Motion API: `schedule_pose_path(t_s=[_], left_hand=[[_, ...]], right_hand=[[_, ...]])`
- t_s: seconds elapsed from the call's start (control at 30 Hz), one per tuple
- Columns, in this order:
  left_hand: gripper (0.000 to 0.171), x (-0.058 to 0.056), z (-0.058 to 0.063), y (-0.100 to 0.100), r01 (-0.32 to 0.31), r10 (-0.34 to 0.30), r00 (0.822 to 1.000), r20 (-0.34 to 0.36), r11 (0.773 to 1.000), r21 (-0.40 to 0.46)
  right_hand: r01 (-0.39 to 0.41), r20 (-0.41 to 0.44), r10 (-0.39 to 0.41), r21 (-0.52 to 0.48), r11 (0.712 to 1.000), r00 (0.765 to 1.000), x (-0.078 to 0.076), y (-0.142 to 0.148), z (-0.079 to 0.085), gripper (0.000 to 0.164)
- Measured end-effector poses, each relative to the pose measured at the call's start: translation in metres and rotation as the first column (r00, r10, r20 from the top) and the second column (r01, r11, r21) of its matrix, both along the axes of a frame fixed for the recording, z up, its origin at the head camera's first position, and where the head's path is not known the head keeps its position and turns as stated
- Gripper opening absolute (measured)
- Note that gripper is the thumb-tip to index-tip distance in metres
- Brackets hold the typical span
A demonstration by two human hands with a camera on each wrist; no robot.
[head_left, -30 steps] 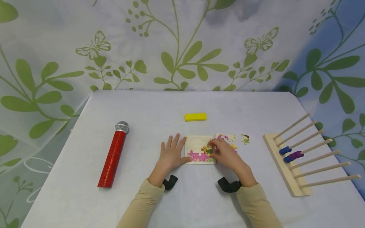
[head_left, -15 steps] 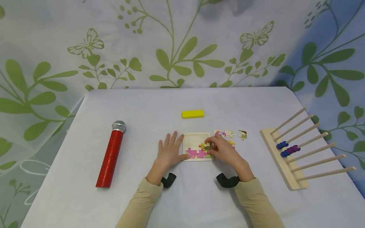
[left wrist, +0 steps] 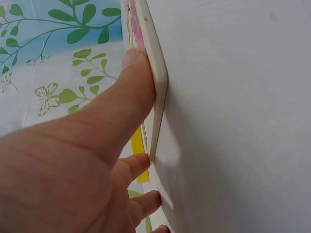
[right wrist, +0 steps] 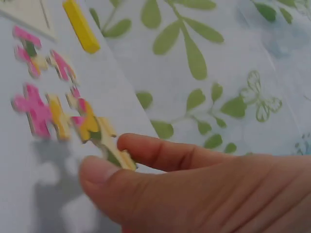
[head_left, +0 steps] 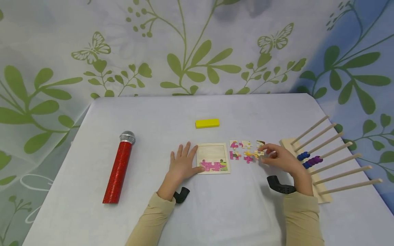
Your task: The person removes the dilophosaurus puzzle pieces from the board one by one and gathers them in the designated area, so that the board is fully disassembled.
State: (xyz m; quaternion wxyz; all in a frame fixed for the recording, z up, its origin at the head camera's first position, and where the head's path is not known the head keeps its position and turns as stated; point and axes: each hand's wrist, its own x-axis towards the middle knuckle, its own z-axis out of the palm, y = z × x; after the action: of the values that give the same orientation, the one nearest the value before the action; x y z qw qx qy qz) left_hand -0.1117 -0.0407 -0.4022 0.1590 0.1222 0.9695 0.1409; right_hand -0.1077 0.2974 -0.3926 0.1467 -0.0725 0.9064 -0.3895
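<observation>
My left hand (head_left: 182, 167) lies spread on the table, fingers straight. Its thumb rests on the lower left corner of a square wooden puzzle tray (head_left: 228, 159), as the left wrist view also shows. Pink and green jigsaw pieces (head_left: 214, 166) fill the tray's lower strip; bare wood shows above them. To the right of the tray, my right hand (head_left: 281, 159) has thumb and index finger around a yellow and green puzzle piece (head_left: 258, 153), apparently pinching it. Several loose puzzle pieces (head_left: 235, 155) lie close by on the table, one partly behind the index finger.
A yellow block (head_left: 207, 123) lies beyond the tray. On the left is a toy microphone (head_left: 118, 171) with a red glittery handle. A wooden bead rack (head_left: 323, 197) with slanted pegs and blue and purple beads stands at the right, behind the right wrist.
My right hand has lifted the yellow and green piece off the tray and carried it right, to the loose pieces. More bare wood shows in the tray. The left hand has stayed put.
</observation>
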Motion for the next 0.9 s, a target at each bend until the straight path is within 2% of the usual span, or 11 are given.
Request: schedule_pose_path(t_s=[0.07,0.23,0.4,0.53,0.67,0.77,0.9], left_hand=[[0.083,0.000,0.000,-0.001,-0.002,0.002,1.000,0.001,1.000,0.002],[0.085,0.000,-0.001,-0.002,0.003,-0.003,1.000,0.003,1.000,0.005],[0.090,0.000,-0.003,-0.002,0.017,-0.017,1.000,0.008,1.000,-0.016],[0.093,0.000,-0.003,-0.002,0.024,-0.024,1.000,0.009,0.999,-0.027],[0.094,0.000,-0.003,-0.001,0.021,-0.020,1.000,0.004,1.000,-0.019],[0.095,0.000,-0.002,0.000,0.015,-0.015,1.000,0.003,1.000,-0.001],[0.099,0.000,-0.001,0.000,0.015,-0.015,1.000,0.002,0.999,0.028]], right_hand=[[0.009,0.035,-0.009,0.004,1.000,0.999,0.001,0.009,-0.001,0.037],[0.010,0.038,-0.011,0.017,1.000,0.999,0.002,0.015,-0.008,0.037],[0.027,0.002,-0.027,0.059,0.998,1.000,0.002,0.010,-0.004,0.038],[0.019,-0.071,-0.014,0.064,0.998,0.997,0.000,-0.012,0.002,0.038],[-0.077,-0.132,0.074,-0.025,0.997,0.989,-0.001,-0.057,0.003,0.035],[-0.198,-0.149,0.184,-0.085,0.976,0.972,0.002,-0.095,0.001,0.035],[-0.293,-0.181,0.284,-0.027,0.956,0.942,0.009,-0.130,-0.007,0.037]])
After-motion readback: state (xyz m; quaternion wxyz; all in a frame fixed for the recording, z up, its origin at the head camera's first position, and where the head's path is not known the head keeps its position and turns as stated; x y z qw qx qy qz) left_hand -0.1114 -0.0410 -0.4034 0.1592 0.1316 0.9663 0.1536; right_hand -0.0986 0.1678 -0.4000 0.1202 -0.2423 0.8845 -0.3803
